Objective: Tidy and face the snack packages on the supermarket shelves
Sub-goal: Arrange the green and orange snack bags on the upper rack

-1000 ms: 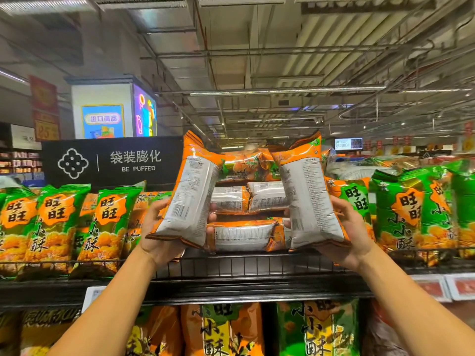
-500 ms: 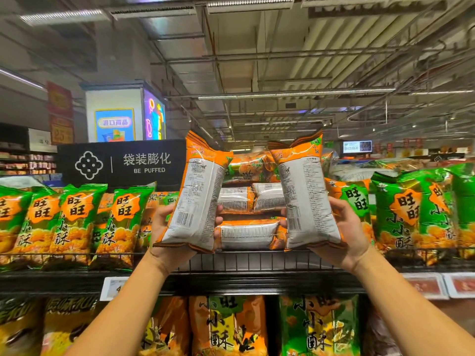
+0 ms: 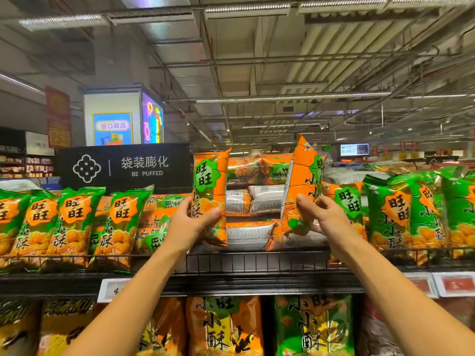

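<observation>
Left hand (image 3: 189, 223) grips one orange bag (image 3: 210, 194); right hand (image 3: 325, 214) pinches another bag (image 3: 304, 183), both upright, fronts turning outward for facing.

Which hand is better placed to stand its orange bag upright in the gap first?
Left, probably: the left hand holds its orange bag upright, front facing out; the right hand's bag is still turned sideways.

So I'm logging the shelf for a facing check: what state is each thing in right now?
Left hand: grips the left orange bag.
Left orange bag: upright, front showing.
Right hand: pinches the right orange bag.
Right orange bag: upright, angled, front partly showing.
Orange bags behind: lying flat, backs out.
Green bags: upright, fronts out.
</observation>
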### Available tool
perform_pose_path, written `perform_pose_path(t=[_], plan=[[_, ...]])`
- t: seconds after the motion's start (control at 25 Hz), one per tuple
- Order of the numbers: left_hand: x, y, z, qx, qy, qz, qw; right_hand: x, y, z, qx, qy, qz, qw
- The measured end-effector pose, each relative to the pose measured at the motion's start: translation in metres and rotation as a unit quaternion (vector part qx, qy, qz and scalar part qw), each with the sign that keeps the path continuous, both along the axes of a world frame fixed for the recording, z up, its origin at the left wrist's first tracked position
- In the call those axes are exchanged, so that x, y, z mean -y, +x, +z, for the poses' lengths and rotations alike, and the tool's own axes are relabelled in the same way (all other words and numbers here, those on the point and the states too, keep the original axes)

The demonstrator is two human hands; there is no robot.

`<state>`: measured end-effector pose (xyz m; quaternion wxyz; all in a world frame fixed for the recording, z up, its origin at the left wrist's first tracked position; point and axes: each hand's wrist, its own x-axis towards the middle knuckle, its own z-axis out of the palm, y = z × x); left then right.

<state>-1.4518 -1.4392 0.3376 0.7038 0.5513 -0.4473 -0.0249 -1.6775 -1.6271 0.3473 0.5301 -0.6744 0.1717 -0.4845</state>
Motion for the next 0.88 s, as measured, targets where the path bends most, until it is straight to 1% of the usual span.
perform_pose_path(t=[0.12,0.2,0.28,0.36,0.48,0.64,0.76,0.88], plan=[[0.015,-0.006,-0.003,0.057,0.052,0.109,0.991,0.003,0.006,-0.001,-0.046,-0.041,-0.099,0.993],[0.026,-0.012,-0.005,0.103,0.069,0.157,0.98,0.007,0.011,-0.005,-0.095,-0.078,-0.149,0.981],[0.036,-0.017,-0.007,0.131,0.076,0.176,0.973,0.011,0.014,-0.01,-0.153,-0.12,-0.207,0.959],[0.043,-0.019,-0.009,0.131,0.087,0.18,0.971,0.013,0.016,-0.016,-0.199,-0.15,-0.254,0.935],[0.048,-0.019,-0.012,0.123,0.107,0.2,0.966,0.014,0.018,-0.023,-0.241,-0.156,-0.284,0.915],[0.05,-0.016,-0.018,0.128,0.161,0.246,0.947,0.017,0.024,-0.035,-0.3,-0.167,-0.325,0.881],[0.053,-0.014,-0.023,0.137,0.213,0.254,0.934,0.019,0.028,-0.04,-0.316,-0.175,-0.336,0.87],[0.058,-0.016,-0.021,0.157,0.263,0.249,0.919,0.018,0.034,-0.04,-0.322,-0.184,-0.33,0.868]])
